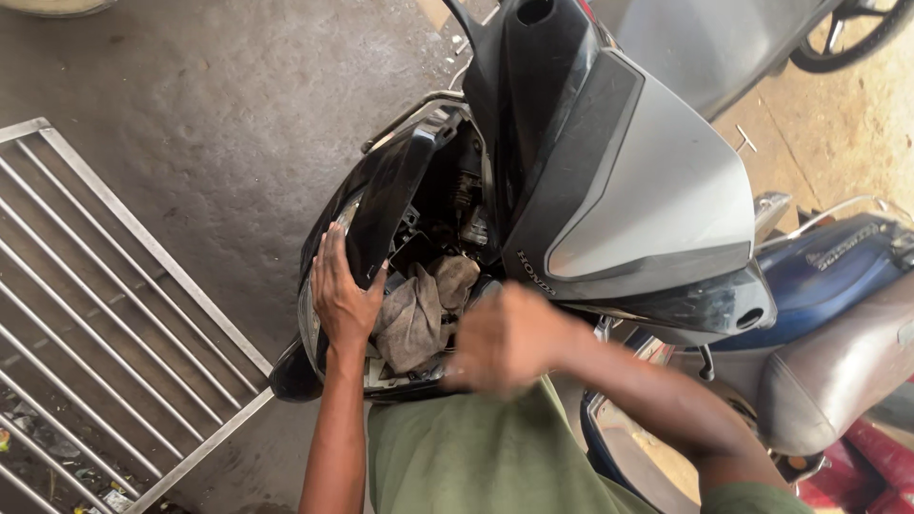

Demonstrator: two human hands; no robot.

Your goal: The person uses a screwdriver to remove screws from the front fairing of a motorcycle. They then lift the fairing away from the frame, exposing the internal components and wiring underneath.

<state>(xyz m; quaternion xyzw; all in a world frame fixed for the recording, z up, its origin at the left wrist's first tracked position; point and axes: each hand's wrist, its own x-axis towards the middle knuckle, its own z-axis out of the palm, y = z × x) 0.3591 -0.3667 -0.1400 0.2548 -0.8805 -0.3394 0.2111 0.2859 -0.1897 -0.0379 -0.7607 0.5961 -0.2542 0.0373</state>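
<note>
I look down at a scooter's front end with its black and grey handlebar cover [628, 181]. My left hand [341, 290] lies flat with spread fingers on a loose black front panel [386, 195] that stands tilted away from the body. Behind the panel the opened housing shows wiring and parts [466, 205]. A crumpled grey rag [419, 309] sits inside that opening. My right hand [505, 338] is blurred in motion just right of the rag, near the headlight area; I cannot tell whether it holds anything.
A metal drain grate [105, 314] covers a gutter with litter at the left. Grey concrete floor [219, 105] lies beyond. A blue scooter with a brown seat [838, 333] stands close at the right, and a wheel [852, 33] shows at top right.
</note>
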